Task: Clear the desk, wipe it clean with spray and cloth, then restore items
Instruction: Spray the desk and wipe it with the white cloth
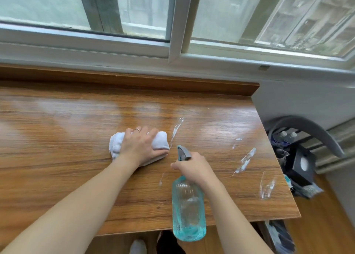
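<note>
Windows [134, 9] with pale sliding frames fill the top of the view, their glass hazy. Below them a wooden table [57, 157] with a raised back ledge spans most of the picture, its grain running left to right; white streaks of spray [245, 161] lie on its right half, and one thin streak runs just beside the cloth. To the right of the table, on the floor, a chair [315, 130] with a curved grey back holds two bottles and dark items too jumbled to name. Two bare forearms reach in from the bottom edge. The right hand [194, 167] has its grip curled round the neck of a clear blue-tinted bottle [188, 209], one finger out toward the trigger; the bottle hangs tilted above the table's near edge, grey nozzle pointing away from the person. The left hand [142, 146], wearing a ring, presses palm down on a bunched white cloth [117, 144] near the table's middle, fingers bent over its far edge and thumb along its near side, gripping it against the wood. A shoe tip shows on the floor beneath the table edge.
</note>
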